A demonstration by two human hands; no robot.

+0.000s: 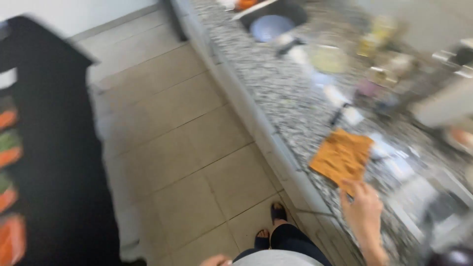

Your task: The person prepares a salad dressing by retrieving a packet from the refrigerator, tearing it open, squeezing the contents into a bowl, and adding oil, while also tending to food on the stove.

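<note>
Item: our right hand [363, 209] at an orange cloth [342, 156] on the granite table [281, 83].

The cloth lies flat near the table's front edge; our right fingers touch its near corner, though blur hides whether they pinch it. Beyond the cloth, a sink [276, 15] holds a pale blue bowl [270, 27]. Our left hand [216, 260] barely shows at our waist, well left of the cloth; its fingers cannot be read.

Beige tile floor [177, 143], granite counter [281, 93] w/ sink [290, 10], black cabinet [54, 162]

home kitchen | granite counter [276, 93] | sink [276, 19] | tiled floor [182, 148] | orange cutting board [342, 155]
</note>
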